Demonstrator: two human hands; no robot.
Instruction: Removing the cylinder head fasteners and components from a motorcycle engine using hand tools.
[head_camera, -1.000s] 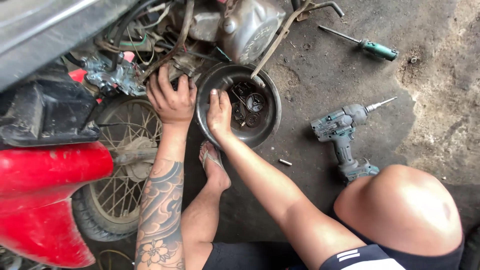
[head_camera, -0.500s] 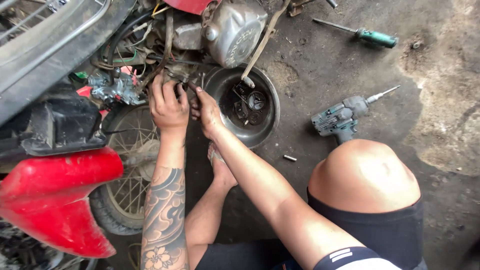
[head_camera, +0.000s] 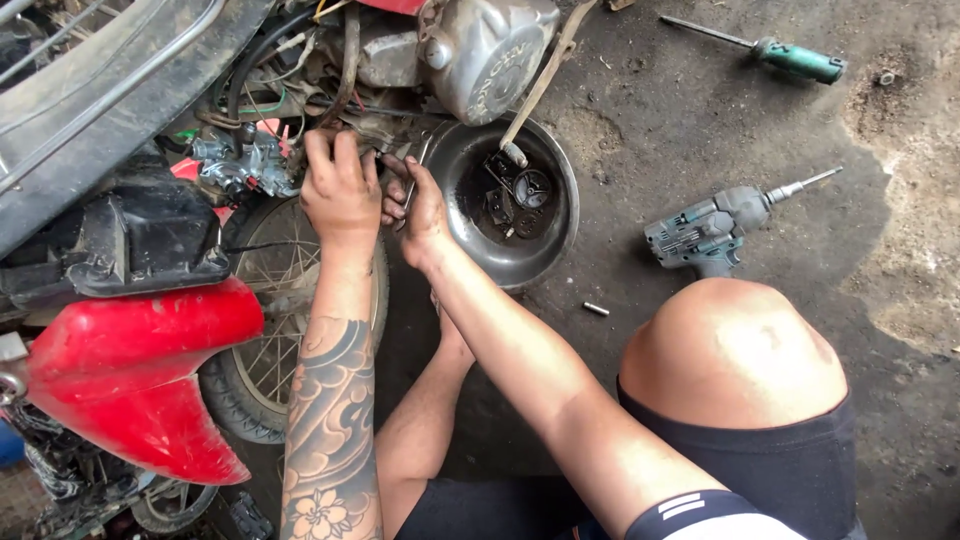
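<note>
Both hands — left hand (head_camera: 340, 190) and right hand (head_camera: 420, 205) — close their fingers on a small engine part (head_camera: 385, 135), which may slip into the metal bowl (head_camera: 545, 240) just beside them.

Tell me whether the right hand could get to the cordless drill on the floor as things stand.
Probably yes: the right hand is at the engine, and only the metal pan and bare floor lie between it and the cordless drill.

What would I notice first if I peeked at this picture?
Probably the shiny red fender at the lower left, over a spoked wheel. Next, the tattooed left hand and the right hand, pressed together on the motorcycle's engine parts near the top middle. Beside them sits a round metal pan of small dark parts, with a power drill on the ground to the right.
</note>
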